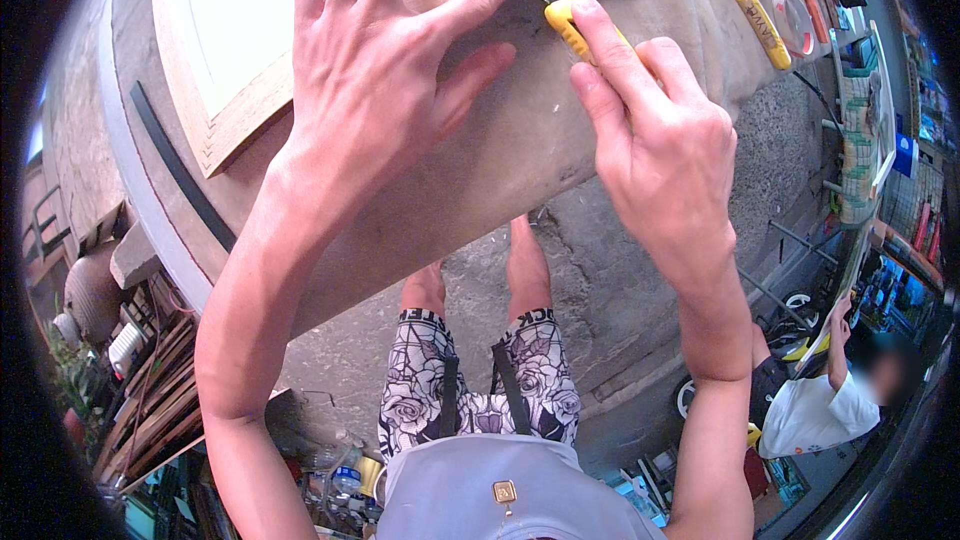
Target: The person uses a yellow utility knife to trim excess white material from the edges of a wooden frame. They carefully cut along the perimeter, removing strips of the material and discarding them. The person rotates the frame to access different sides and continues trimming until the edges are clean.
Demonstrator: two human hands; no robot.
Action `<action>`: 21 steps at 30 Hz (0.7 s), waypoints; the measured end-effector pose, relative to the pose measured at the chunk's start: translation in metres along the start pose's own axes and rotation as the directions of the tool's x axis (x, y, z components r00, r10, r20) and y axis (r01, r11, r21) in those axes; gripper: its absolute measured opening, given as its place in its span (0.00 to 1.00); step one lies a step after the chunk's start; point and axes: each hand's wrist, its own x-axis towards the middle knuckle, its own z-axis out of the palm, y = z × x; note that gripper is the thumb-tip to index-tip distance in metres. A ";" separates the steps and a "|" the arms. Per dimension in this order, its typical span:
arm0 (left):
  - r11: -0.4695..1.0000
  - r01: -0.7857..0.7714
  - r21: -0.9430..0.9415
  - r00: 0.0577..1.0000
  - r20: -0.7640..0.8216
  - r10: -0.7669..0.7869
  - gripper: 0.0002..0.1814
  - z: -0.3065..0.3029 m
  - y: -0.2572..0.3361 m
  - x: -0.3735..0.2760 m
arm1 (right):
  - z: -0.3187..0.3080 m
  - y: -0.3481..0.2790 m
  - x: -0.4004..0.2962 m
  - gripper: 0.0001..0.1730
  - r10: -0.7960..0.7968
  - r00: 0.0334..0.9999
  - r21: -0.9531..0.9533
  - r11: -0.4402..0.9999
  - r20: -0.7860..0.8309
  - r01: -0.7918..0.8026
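My right hand (664,127) grips a yellow snap-off utility knife (562,19), its index finger laid along the handle. The metal blade extends over the lower edge of a light wooden frame (251,124) with a white panel (232,22) inside. My left hand (364,64), wearing a ring, is spread over the frame. Its index fingertip is at the blade, apparently touching it; the thumb points towards the knife. Between the hands and my body is the bare front of the worktable (450,180).
On the table's right lie another yellow utility knife (750,11) and a tape roll (793,22). A dark strip (180,165) lies left of the frame. Wooden planks (157,390) are piled at lower left. A person in a white shirt (814,412) is at lower right.
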 end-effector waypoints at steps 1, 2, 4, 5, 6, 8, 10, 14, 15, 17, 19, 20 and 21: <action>1.000 -0.002 0.000 1.000 0.002 0.002 0.27 0.001 0.000 0.001 | 0.000 0.001 0.001 0.24 -0.003 1.000 0.003 1.000 -0.004 0.003; 1.000 -0.002 -0.002 1.000 0.000 0.002 0.27 0.001 0.001 0.002 | 0.001 0.003 0.001 0.24 -0.005 1.000 0.007 1.000 -0.008 0.005; 1.000 0.000 -0.001 1.000 -0.002 0.000 0.26 0.001 0.001 0.002 | 0.002 0.004 0.003 0.24 -0.012 1.000 0.007 1.000 -0.013 0.013; 1.000 0.002 0.000 1.000 -0.003 -0.002 0.26 0.000 0.000 0.002 | 0.002 0.003 0.004 0.24 -0.015 1.000 0.001 1.000 -0.013 0.015; 1.000 0.004 -0.002 1.000 -0.005 -0.004 0.26 0.000 0.000 0.002 | 0.002 0.003 0.005 0.24 -0.015 1.000 -0.008 1.000 -0.014 0.015; 1.000 0.005 -0.005 1.000 -0.014 -0.005 0.26 0.001 0.000 0.004 | 0.002 0.004 0.007 0.23 -0.013 1.000 -0.002 1.000 -0.019 0.013; 1.000 0.005 -0.010 1.000 -0.020 -0.005 0.26 0.003 0.001 0.006 | 0.002 0.005 0.008 0.23 -0.005 1.000 0.003 1.000 -0.020 0.005; 1.000 0.009 -0.014 1.000 -0.020 -0.010 0.25 0.006 0.001 0.006 | 0.005 0.005 0.010 0.22 0.008 1.000 0.008 1.000 -0.018 -0.008; 1.000 0.012 -0.016 1.000 -0.023 -0.013 0.25 0.005 0.001 0.007 | 0.005 0.005 0.011 0.22 0.010 1.000 0.003 1.000 -0.020 -0.010; 1.000 0.013 -0.021 0.999 -0.032 -0.013 0.25 0.005 0.001 0.010 | 0.005 0.007 0.013 0.22 0.005 1.000 -0.009 1.000 -0.031 -0.005; 0.999 0.026 -0.033 0.999 -0.038 -0.028 0.25 0.007 0.001 0.011 | 0.007 0.006 0.014 0.22 -0.003 0.999 -0.016 1.000 -0.042 0.002; 0.999 0.033 -0.040 0.999 -0.040 -0.035 0.25 0.007 0.001 0.011 | 0.007 0.005 0.015 0.22 -0.005 0.999 -0.021 1.000 -0.046 0.004; 0.998 0.046 -0.047 0.998 -0.033 -0.047 0.25 0.007 0.000 0.012 | 0.006 0.004 0.016 0.22 -0.010 0.999 -0.025 1.000 -0.051 0.008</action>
